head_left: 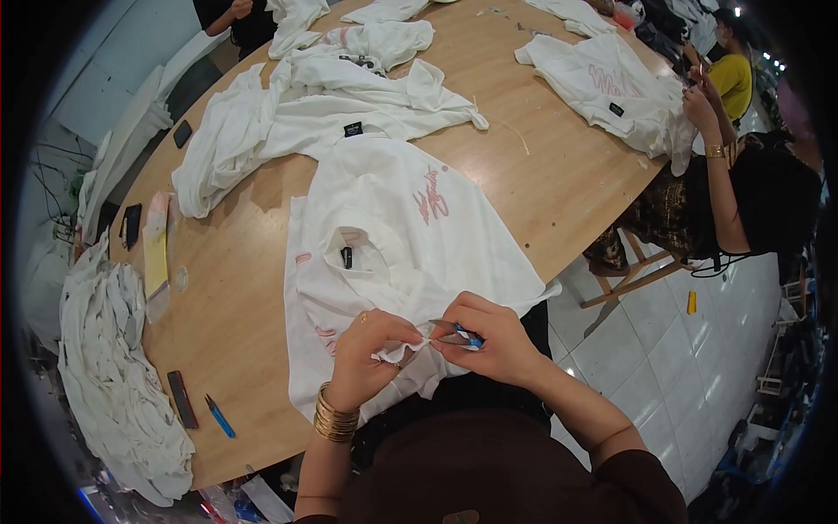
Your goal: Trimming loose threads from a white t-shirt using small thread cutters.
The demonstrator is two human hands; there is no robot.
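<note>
A white shirt (393, 227) with pink lettering lies on the wooden table (236, 297), its lower edge hanging toward me. My left hand (371, 354), with gold bangles on the wrist, pinches a fold of that shirt's fabric. My right hand (489, 341) holds small blue-handled thread snips (458, 332), with the blades pointing left at the pinched fabric. The two hands nearly touch at the table's near edge.
More white shirts (314, 105) lie farther back, and a heap of them (113, 367) hangs off the left edge. A blue cutter (220, 417), a dark comb (182, 399) and a phone (182, 134) lie on the table. Another person (742, 175) works at the right.
</note>
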